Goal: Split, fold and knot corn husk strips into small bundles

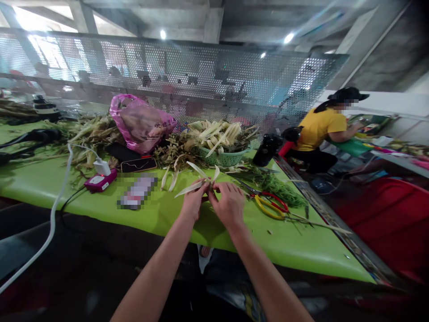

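Observation:
Pale, dried corn husk strips [187, 189] fan out from between my two hands over the near part of the table. My left hand [193, 200] is closed on the lower ends of the strips. Close against it, my right hand [229, 202] pinches the same bunch at its base, fingers bent. Where the strips meet is partly hidden by my fingers. Scissors with red and yellow handles [270, 216] lie to the right of my right hand. A few loose husk strips [174, 178] rest just beyond my left hand.
Behind my hands stands a green basket [223, 157] heaped with husks. A pink plastic bag [140, 120], phone [139, 165] and magenta power strip [100, 180] are leftward. Green strands [283, 188] and a black bottle [264, 151] are rightward. A person in yellow [323, 127] sits beyond the table edge.

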### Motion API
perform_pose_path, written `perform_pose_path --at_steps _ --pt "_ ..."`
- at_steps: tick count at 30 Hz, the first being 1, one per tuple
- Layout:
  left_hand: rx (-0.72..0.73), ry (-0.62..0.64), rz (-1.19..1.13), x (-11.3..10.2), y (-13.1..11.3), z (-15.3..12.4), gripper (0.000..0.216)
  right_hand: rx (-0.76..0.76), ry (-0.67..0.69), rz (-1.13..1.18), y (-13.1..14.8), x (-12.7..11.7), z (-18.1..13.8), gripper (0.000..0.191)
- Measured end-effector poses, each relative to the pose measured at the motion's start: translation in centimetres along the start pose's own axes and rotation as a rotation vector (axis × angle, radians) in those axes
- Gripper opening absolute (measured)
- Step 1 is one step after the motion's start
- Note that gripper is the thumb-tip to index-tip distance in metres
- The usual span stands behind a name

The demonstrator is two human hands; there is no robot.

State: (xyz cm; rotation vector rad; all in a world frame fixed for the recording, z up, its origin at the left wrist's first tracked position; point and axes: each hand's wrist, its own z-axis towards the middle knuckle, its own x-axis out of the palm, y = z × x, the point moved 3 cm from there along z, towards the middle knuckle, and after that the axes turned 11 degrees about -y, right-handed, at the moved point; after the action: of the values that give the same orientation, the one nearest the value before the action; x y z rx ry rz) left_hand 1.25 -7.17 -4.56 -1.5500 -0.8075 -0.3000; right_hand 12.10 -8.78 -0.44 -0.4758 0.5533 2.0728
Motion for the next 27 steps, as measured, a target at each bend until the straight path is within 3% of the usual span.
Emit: perform_pose_path --at_steps 4,10,14,21,27 --pt "0.013 0.007 0.007 0.1 -0.1 -0.2 0.040 0.064 0.034 0.081 -0.3 0.4 -0.1 0.007" --pt "0.079 0.027 0.079 0.2 -0.4 -0.2 0.035 0.441 0.155 0.633 -2.0 1.0 0.1 0.012" --pt "0.106 0.030 0.095 0.0 -0.4 0.0 0.030 0.527 0.200 0.839 -2.4 1.6 0.1 0.011" --pt "0.118 0.125 0.113 0.5 -0.3 -0.1 0.031 0.415 0.212 0.678 -3.0 1.7 -0.3 0.015" --pt "0.145 0.029 0.047 0.3 -0.5 0.0 0.033 0.360 0.194 0.549 -2.5 1.5 -0.3 0.017"
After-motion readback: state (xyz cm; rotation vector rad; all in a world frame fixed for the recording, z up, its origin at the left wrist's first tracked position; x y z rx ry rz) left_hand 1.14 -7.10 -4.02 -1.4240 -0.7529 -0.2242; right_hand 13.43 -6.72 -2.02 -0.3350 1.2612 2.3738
